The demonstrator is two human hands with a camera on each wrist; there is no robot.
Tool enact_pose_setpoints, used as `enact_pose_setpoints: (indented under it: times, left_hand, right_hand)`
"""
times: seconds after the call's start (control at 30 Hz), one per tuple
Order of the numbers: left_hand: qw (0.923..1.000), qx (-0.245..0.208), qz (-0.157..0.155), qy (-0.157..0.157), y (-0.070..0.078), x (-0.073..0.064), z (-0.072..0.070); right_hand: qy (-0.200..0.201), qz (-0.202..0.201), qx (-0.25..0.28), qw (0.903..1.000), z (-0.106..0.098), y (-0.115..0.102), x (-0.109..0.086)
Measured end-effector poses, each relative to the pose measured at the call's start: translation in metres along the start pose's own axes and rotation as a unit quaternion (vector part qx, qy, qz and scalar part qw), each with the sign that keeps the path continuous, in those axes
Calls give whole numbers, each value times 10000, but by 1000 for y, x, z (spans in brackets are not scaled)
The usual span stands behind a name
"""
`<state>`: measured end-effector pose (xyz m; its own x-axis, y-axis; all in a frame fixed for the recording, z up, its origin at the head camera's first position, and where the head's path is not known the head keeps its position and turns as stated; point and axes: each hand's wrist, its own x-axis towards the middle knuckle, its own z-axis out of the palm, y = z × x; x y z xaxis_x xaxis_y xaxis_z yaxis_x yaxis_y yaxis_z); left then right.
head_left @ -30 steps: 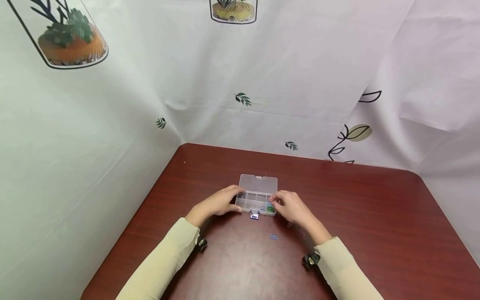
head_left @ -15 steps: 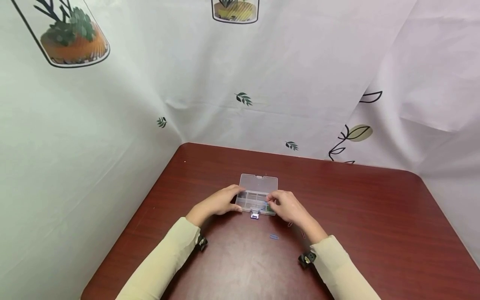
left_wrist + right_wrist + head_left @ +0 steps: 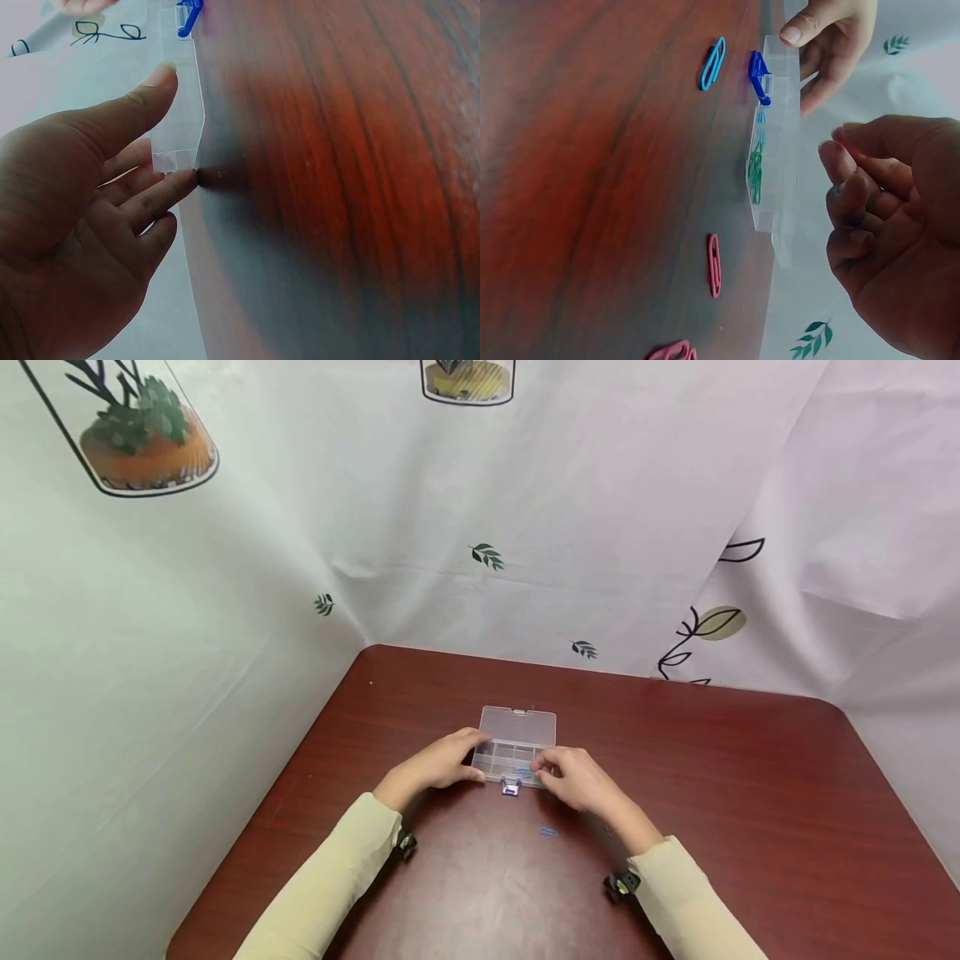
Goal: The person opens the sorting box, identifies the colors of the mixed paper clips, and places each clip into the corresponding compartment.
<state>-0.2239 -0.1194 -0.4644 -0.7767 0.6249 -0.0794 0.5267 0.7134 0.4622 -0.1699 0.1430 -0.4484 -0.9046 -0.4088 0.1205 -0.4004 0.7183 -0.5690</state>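
Note:
A clear plastic compartment box (image 3: 501,762) lies on the table with its lid (image 3: 517,724) raised toward the back wall. My left hand (image 3: 442,762) holds the box's left end between thumb and fingers. Over the right-hand compartments is my right hand (image 3: 573,774), fingers bent and fingertips together; whether something tiny sits between them cannot be made out. Blue paper clips (image 3: 522,772) lie in a front compartment. Green paper clips (image 3: 755,172) show through the box wall in the right wrist view. A blue latch (image 3: 759,78) hangs from the box's front.
On the table in front of the box lies one blue paper clip (image 3: 712,64). Pink paper clips (image 3: 715,265) lie near the right wrist. A patterned white cloth (image 3: 420,568) hangs behind and left of the brown table (image 3: 697,760).
My right hand has shifted slightly left and toward the front of the box. The blue clip by its fingertips now shows in the front compartment. The left hand stays put.

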Motion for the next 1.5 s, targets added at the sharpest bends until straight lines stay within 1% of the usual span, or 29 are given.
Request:
enact_pose_setpoints:
  times: [0.13,0.3,0.53,0.6,0.87,1.07,1.27,1.5]
  left_hand:
    - [10000,86,7,-4,0,3,-1]
    - [10000,85,-2,21,1,5,-4]
    - [9999,57,-88,7,1,2,-6]
    - [9999,47,-114,1,1,1,-6]
    - [10000,38,-83,26,-1,1,-3]
    - [10000,28,-44,46,0,1,-3]
    - [10000,6,-67,11,0,1,-2]
    - [10000,-11,-92,-19,-1,2,-1]
  right_hand:
    - [-114,-118,-14,9999,-3,1,-9]
    - [-168,-69,-36,9998,-4,3,-20]
    - [-238,-370,1,9990,0,8,-37]
    - [-259,-404,-12,9988,1,8,-42]
    - [-518,-410,-259,9975,5,7,-56]
    - [-558,-410,-265,9972,9,9,-60]
    - [-560,-203,-306,9978,13,9,-60]
    - [-631,-29,-616,9961,18,7,-57]
